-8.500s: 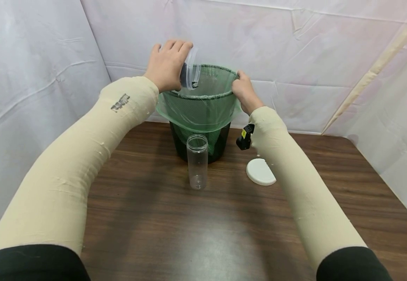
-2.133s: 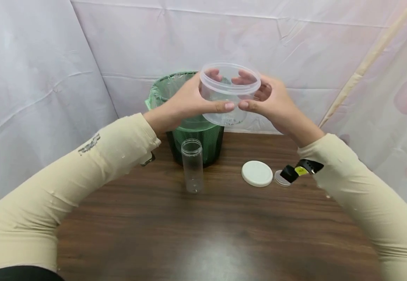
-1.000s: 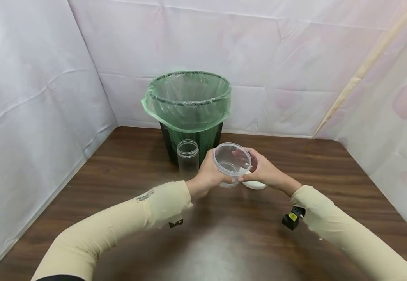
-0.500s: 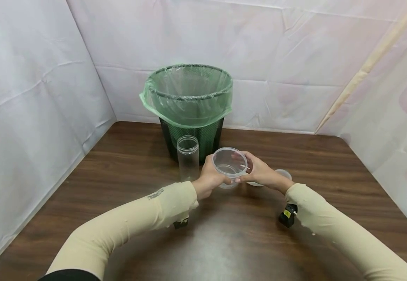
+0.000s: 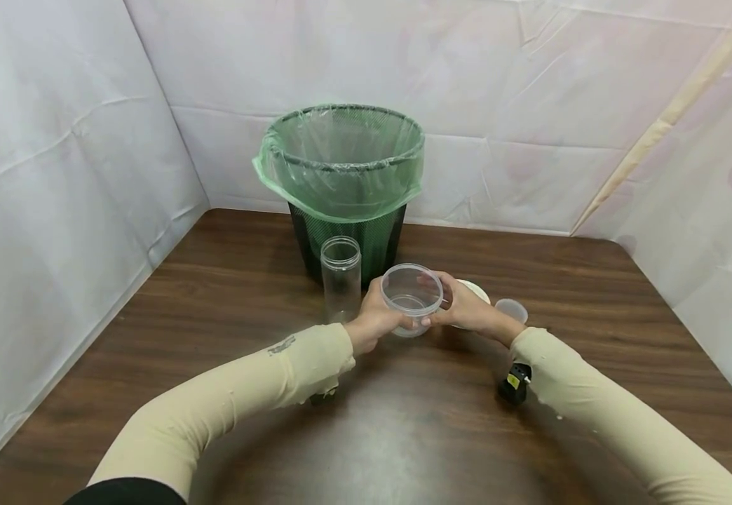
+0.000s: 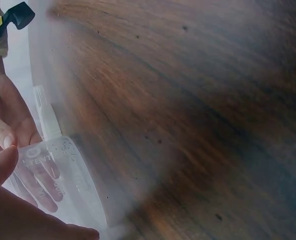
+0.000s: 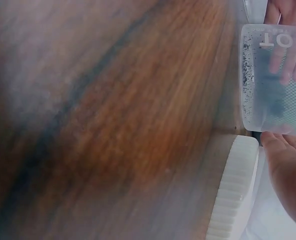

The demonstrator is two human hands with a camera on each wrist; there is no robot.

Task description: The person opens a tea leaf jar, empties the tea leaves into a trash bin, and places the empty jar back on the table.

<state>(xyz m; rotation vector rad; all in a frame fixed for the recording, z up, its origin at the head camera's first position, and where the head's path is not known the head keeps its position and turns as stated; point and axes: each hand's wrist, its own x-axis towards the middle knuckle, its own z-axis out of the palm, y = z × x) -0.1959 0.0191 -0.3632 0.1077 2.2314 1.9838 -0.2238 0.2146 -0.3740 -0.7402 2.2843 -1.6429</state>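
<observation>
Between both hands, a clear round plastic tub stands upright with its lid off, low over the table. My left hand holds its left side and my right hand its right, thumbs meeting at the front. Small dark specks line the tub's base in the right wrist view. Raised lettering shows on its wall in the left wrist view. A tall clear jar, open at the top, stands just left of my left hand. The white ribbed lid lies behind my right hand, partly covered by it.
A black mesh bin with a green liner folded over its rim stands at the back, behind the jar. A small clear disc lies right of the white lid. White curtains border the table.
Earlier my left hand tipped the tub, dark contents inside, over the bin while my right gripped the bin's rim. Later both hands held the tub up, then lowered it; lately it has barely moved.
</observation>
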